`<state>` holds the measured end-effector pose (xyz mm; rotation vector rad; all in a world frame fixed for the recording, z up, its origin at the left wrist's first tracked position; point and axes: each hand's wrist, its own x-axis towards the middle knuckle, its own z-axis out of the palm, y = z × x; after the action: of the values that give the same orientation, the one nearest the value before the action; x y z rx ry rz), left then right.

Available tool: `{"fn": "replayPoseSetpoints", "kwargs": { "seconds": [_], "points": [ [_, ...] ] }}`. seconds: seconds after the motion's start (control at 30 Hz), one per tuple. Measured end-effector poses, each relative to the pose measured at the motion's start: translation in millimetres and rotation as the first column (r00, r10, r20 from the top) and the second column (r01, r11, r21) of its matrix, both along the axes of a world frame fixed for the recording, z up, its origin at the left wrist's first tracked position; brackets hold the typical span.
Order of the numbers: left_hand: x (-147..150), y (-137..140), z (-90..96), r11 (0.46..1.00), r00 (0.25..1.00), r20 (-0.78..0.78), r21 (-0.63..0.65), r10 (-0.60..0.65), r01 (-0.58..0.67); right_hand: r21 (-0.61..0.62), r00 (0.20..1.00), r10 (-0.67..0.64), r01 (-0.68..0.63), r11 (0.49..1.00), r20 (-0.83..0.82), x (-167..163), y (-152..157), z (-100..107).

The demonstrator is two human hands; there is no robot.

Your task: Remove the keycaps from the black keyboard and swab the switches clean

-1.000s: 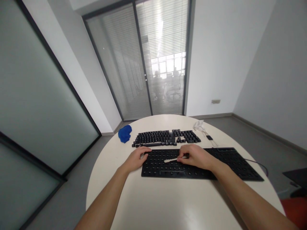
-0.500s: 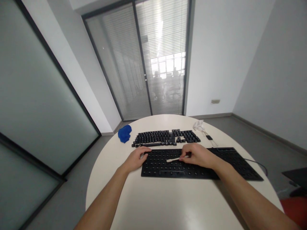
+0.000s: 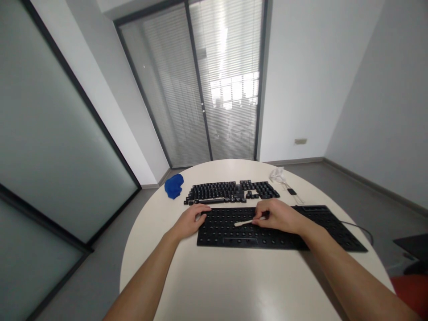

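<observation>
A black keyboard base (image 3: 240,241), stripped of its keycaps, lies across the table before me. My left hand (image 3: 190,220) grips its upper left corner, the fingers along the back edge and the thumb on the left part. Pinched in my right hand (image 3: 276,217) is a slim white cotton swab (image 3: 243,223), pointing left. Its tip is low over the key switches, at or just above them. Part of the base is hidden under my right hand and forearm. Behind the base, loose black keycaps (image 3: 214,191) are laid out in keyboard order.
A blue cloth-like lump (image 3: 174,186) sits at the table's back left. Toward the back right are a crumpled white tissue (image 3: 277,174) and a wire keycap puller (image 3: 291,191) with a black middle. A cable (image 3: 359,227) runs off the round table's (image 3: 207,285) right side.
My right hand and the cotton swab have shifted slightly to the right over the keyboard base. My left hand has stayed in place.
</observation>
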<state>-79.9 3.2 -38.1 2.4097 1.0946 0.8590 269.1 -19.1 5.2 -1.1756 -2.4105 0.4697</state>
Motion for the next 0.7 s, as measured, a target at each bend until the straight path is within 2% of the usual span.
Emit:
{"fn": "replayPoseSetpoints", "kwargs": {
  "seconds": [0.7],
  "points": [
    [-1.6,1.0,-4.6,1.000,1.000,0.009,-0.002,-0.001,0.001,-0.108,0.999,-0.043,0.040,0.993,-0.030,14.1,4.6,-3.2]
  ]
}}
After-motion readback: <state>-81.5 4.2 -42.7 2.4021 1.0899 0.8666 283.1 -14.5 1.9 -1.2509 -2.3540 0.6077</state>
